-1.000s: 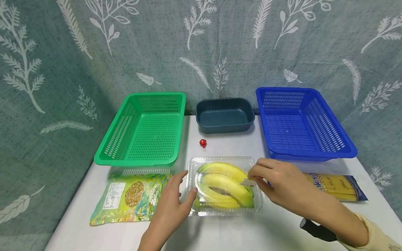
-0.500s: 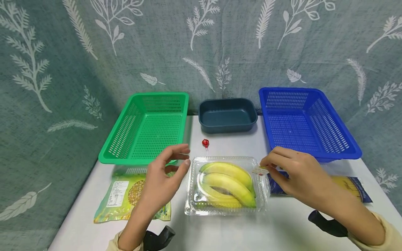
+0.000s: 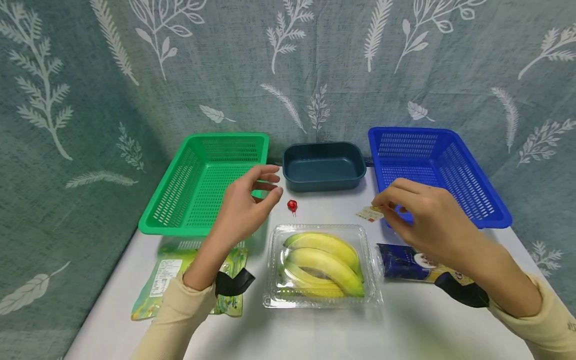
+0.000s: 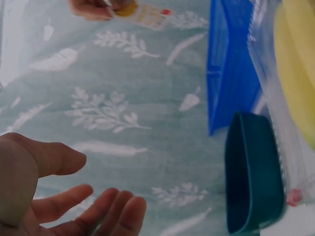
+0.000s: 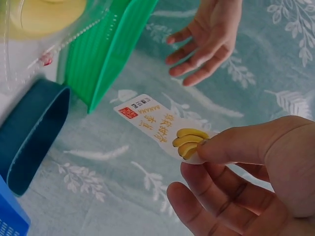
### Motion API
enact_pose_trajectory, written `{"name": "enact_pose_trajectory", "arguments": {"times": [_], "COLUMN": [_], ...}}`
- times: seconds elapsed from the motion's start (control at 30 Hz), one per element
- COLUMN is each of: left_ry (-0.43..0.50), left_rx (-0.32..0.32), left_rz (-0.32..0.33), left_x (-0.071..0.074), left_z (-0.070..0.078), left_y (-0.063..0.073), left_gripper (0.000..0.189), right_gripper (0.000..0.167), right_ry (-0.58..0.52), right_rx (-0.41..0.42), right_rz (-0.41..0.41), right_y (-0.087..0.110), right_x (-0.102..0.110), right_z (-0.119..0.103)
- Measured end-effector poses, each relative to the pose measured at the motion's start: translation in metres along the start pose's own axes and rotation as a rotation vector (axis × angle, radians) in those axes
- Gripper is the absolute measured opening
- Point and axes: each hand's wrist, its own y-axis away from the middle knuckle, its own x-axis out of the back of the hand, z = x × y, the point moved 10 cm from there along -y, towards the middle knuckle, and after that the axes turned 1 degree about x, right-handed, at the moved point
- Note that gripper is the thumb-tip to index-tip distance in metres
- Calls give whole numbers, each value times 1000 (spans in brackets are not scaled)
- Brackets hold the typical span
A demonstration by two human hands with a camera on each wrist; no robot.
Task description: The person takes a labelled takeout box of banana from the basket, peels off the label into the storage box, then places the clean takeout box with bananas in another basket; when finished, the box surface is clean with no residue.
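Between thumb and fingertips my right hand (image 3: 432,215) pinches a small banana label (image 5: 162,125), white with orange writing and a picture of bananas. In the head view the label hangs in front of the blue basket's near left corner. My left hand (image 3: 247,202) is raised over the right edge of the green basket (image 3: 175,232), fingers loosely bent, holding nothing. Below and between the hands lies a clear plastic clamshell box (image 3: 270,280), its lid down, with bananas (image 3: 324,265) inside. A red lollipop (image 3: 292,206) lies just behind the box.
A dark teal tray (image 3: 324,187) stands at the back, between the green basket and the blue basket (image 3: 486,200). At the left lies a green bag of grains (image 3: 166,280); at the right, a pasta pack (image 3: 400,262), partly under my right forearm. A patterned curtain (image 3: 225,65) hangs behind.
My right hand has lifted the label off the box lid area and moved it back and slightly right. My left hand has left the box's side and risen toward the green basket.
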Motion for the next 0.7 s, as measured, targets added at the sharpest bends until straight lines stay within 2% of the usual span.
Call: {"name": "enact_pose_trajectory", "arguments": {"times": [0.17, 0.4, 0.53, 0.7], "left_ry": [-36, -84, -88, -112], "left_rx": [28, 49, 138, 249], "left_rz": [-50, -136, -203, -257], "left_x": [-12, -31, -39, -46], "left_z": [-10, -15, -26, -50], "left_y": [-23, -44, -63, -84], "left_gripper": [36, 42, 44, 47], "right_gripper": [37, 29, 20, 12], "right_ry": [32, 41, 50, 54], "right_rx": [23, 16, -17, -65], "right_rz": [37, 44, 27, 2], "right_y": [-10, -29, -45, -58], "right_x": [4, 5, -1, -12], "right_z": [7, 26, 41, 59]}}
